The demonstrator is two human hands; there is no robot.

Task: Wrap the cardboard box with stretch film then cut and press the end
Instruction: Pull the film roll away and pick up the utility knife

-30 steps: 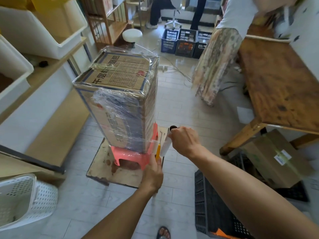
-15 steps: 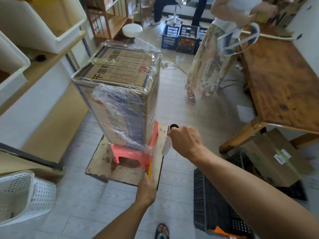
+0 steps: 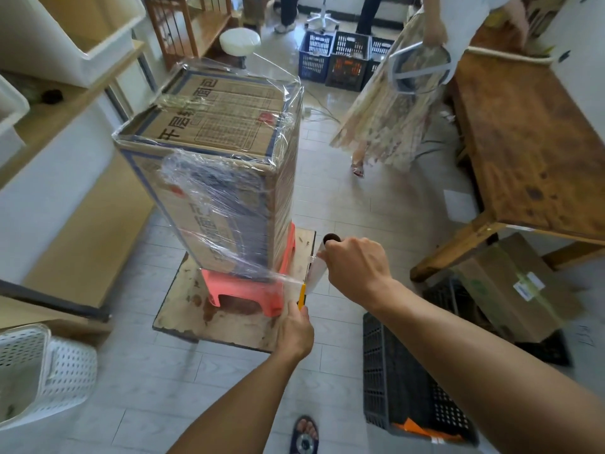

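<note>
A tall cardboard box [image 3: 216, 126] with printed characters stands on a pink plastic stool [image 3: 242, 290], which rests on a wooden board [image 3: 183, 316]. Clear stretch film [image 3: 209, 198] covers its top and sides. A strip of film runs from the box's lower right corner to the film roll [image 3: 316, 273]. My right hand [image 3: 357, 267] grips that roll, just right of the stool. My left hand [image 3: 296, 329] holds a yellow utility knife [image 3: 302, 294] upright, with its tip at the stretched film beside the roll.
A wooden table [image 3: 530, 152] stands at right with a cardboard carton [image 3: 517, 286] under it. A black crate [image 3: 409, 388] lies by my right arm. A white basket [image 3: 39, 375] is at lower left, shelves at left. A person in a patterned skirt [image 3: 386, 113] stands behind the box.
My left hand dropped back with the knife, then rose again to the film by the roll. The person behind has walked left toward the box. My right hand barely moved.
</note>
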